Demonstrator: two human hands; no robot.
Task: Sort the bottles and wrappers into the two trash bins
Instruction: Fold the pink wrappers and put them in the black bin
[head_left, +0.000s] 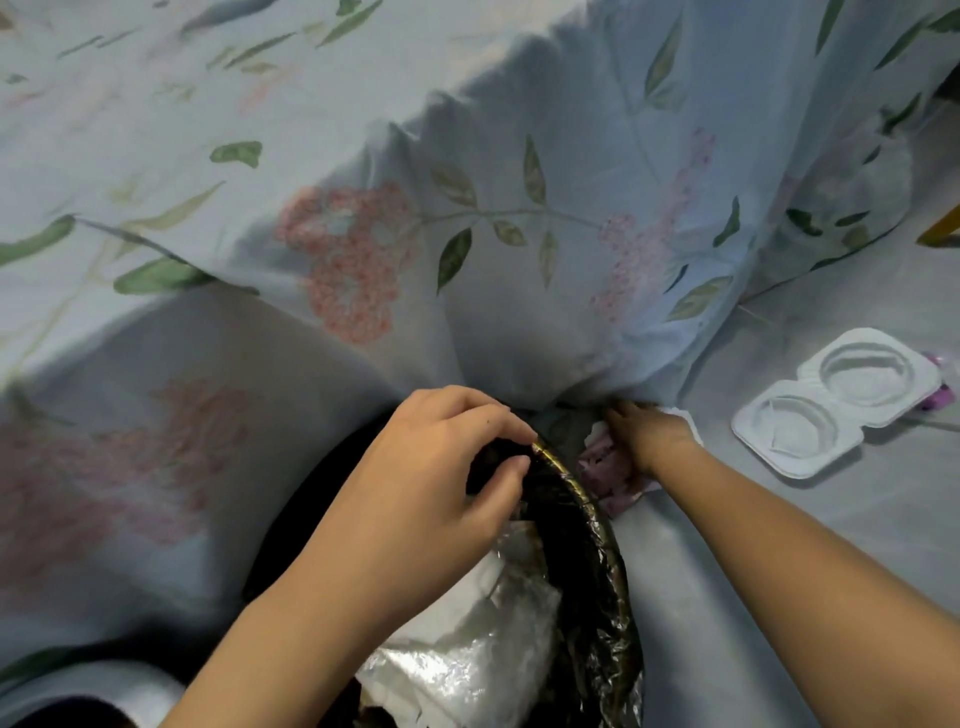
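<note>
A trash bin lined with a black bag (597, 561) sits low in the middle, with crumpled silvery-white wrappers (483, 639) inside it. My left hand (441, 478) pinches the bag at the bin's far rim. My right hand (644, 436) reaches past the rim, fingers curled on a pink and white wrapper (608, 467) lying on the floor beside the bin. A second bin (104, 691), pale-rimmed, shows at the bottom left corner. No bottles are in view.
A floral cloth (467, 208) hangs down over the far side, its folds touching the floor just behind the bin. A white moulded plastic tray (841, 400) with two round hollows lies on the grey floor at the right.
</note>
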